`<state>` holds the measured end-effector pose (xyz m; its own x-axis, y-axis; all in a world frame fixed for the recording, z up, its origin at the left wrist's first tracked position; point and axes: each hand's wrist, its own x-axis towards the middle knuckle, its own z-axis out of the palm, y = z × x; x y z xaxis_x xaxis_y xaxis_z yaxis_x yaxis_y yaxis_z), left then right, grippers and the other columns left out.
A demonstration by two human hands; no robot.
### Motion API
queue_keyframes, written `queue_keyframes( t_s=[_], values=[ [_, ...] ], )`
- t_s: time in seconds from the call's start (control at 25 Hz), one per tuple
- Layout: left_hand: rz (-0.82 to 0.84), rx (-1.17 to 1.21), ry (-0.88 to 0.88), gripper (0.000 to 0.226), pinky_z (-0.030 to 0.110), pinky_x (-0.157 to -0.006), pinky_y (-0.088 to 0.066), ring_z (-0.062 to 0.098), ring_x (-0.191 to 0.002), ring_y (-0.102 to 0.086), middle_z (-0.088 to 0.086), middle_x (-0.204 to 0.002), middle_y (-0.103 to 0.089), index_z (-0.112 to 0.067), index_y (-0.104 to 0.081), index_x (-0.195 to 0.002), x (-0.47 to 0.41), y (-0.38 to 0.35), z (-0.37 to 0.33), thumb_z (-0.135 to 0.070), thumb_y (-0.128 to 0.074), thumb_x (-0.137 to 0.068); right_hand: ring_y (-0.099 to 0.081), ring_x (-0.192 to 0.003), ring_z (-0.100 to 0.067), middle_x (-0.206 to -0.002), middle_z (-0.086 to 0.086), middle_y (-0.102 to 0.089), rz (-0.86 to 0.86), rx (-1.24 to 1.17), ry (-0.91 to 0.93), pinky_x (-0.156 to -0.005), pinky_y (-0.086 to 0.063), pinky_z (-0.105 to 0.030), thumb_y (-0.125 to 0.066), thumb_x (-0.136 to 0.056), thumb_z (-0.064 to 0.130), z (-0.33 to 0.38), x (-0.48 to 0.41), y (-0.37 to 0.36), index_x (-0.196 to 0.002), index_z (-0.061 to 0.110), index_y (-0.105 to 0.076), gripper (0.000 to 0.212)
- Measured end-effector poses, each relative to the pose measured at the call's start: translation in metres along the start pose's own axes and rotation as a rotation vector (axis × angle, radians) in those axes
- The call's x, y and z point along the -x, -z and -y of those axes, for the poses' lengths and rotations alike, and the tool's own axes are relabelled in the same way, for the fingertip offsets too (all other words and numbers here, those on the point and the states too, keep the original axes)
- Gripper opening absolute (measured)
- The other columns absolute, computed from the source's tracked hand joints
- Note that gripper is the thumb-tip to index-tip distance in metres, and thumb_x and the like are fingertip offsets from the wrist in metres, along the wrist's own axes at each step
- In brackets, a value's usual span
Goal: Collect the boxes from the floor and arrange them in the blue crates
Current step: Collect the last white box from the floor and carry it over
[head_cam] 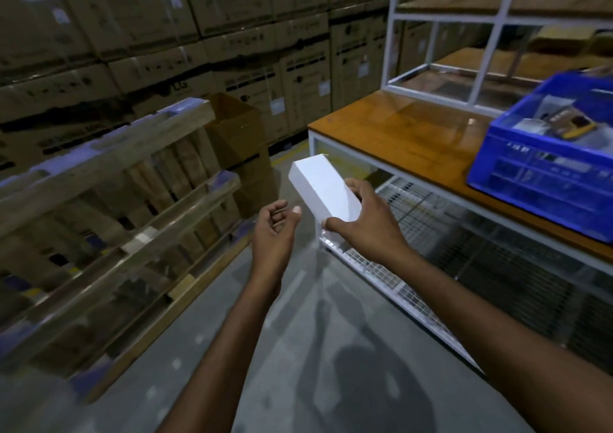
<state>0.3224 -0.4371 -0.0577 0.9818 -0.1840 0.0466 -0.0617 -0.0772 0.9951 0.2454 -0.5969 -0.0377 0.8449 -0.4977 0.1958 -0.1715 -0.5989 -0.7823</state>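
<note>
Showing a bare left forearm (232,333) and a bare right forearm (497,316) rising from the lower frame edge, ending in an ungloved left hand (273,225) and right hand (361,220).

The white box (321,190) looks like smooth matt card. The blue crate (544,180) is ribbed plastic with a slight sheen. The tabletop (398,134) is glossy orange-brown wood, and it mirrors the white-painted metal frame (444,17). Pallets (132,147) — rough bare timber; cartons (132,18) — matt brown cardboard; floor (298,366), smooth grey concrete.
</note>
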Motion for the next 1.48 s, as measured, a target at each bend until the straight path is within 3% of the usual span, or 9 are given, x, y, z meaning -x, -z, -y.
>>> queue_keyframes(
  t_s=[0.12,0.44,0.64,0.76,0.92,1.28,1.48],
  values=[
    [0.081,0.031,-0.014,0.035,0.034,-0.094,-0.056,0.010,-0.109,-0.067,-0.010,-0.114,-0.069,-0.028,-0.060,-0.126,0.009,-0.032,-0.012,-0.040,-0.069,-0.095,-0.048,-0.120,-0.023,-0.135,0.006,-0.050,-0.079,-0.023,-0.056,-0.087,-0.056,-0.052,-0.078,-0.068,0.053,-0.024,0.007,0.039,-0.133,0.042,-0.035,0.079],
    [0.240,0.083,-0.069,0.030,0.023,-0.078,-0.051,0.011,-0.106,-0.068,-0.001,-0.115,-0.071,-0.022,-0.064,-0.123,0.046,-0.135,-0.038,-0.032,-0.071,-0.095,-0.049,-0.121,-0.021,-0.133,0.006,-0.052,-0.255,-0.032,-0.125,-0.091,-0.054,-0.051,-0.078,-0.063,0.055,-0.092,0.031,0.150,-0.134,0.042,-0.038,0.082],
    [0.309,0.097,-0.088,0.026,0.021,-0.073,-0.051,0.006,-0.098,-0.067,-0.006,-0.107,-0.071,-0.021,-0.065,-0.121,0.085,-0.219,-0.054,-0.027,-0.071,-0.096,-0.048,-0.121,-0.021,-0.135,0.004,-0.051,-0.301,0.002,-0.162,-0.093,-0.052,-0.050,-0.075,-0.061,0.059,-0.135,0.049,0.221,-0.136,0.037,-0.038,0.086],
    [0.360,0.115,-0.101,0.027,0.021,-0.073,-0.053,0.001,-0.092,-0.067,-0.008,-0.105,-0.071,-0.021,-0.065,-0.122,0.104,-0.264,-0.060,-0.025,-0.071,-0.096,-0.048,-0.122,-0.023,-0.135,0.003,-0.051,-0.330,0.015,-0.165,-0.091,-0.052,-0.051,-0.071,-0.059,0.063,-0.158,0.056,0.262,-0.134,0.037,-0.038,0.086],
    [0.457,0.116,-0.102,0.029,0.022,-0.073,-0.051,0.007,-0.096,-0.070,-0.003,-0.109,-0.072,-0.024,-0.065,-0.122,0.116,-0.312,-0.065,-0.028,-0.072,-0.094,-0.046,-0.123,-0.025,-0.135,0.001,-0.050,-0.405,0.014,-0.196,-0.087,-0.054,-0.050,-0.078,-0.068,0.055,-0.185,0.062,0.305,-0.137,0.036,-0.038,0.082],
    [0.657,0.135,-0.155,0.027,0.022,-0.078,-0.051,0.000,-0.089,-0.068,-0.003,-0.106,-0.072,-0.018,-0.066,-0.121,0.091,-0.402,-0.084,-0.022,-0.072,-0.095,-0.049,-0.120,-0.022,-0.134,0.006,-0.051,-0.584,0.023,-0.287,-0.086,-0.055,-0.052,-0.073,-0.062,0.063,-0.218,0.052,0.349,-0.134,0.044,-0.036,0.083],
    [0.798,0.141,-0.206,0.026,0.028,-0.078,-0.053,0.012,-0.091,-0.072,0.000,-0.107,-0.074,-0.019,-0.066,-0.121,0.080,-0.459,-0.092,-0.023,-0.071,-0.095,-0.048,-0.123,-0.020,-0.137,0.006,-0.050,-0.744,0.027,-0.331,-0.086,-0.056,-0.051,-0.077,-0.068,0.056,-0.234,0.046,0.384,-0.136,0.041,-0.036,0.081]
  ],
)
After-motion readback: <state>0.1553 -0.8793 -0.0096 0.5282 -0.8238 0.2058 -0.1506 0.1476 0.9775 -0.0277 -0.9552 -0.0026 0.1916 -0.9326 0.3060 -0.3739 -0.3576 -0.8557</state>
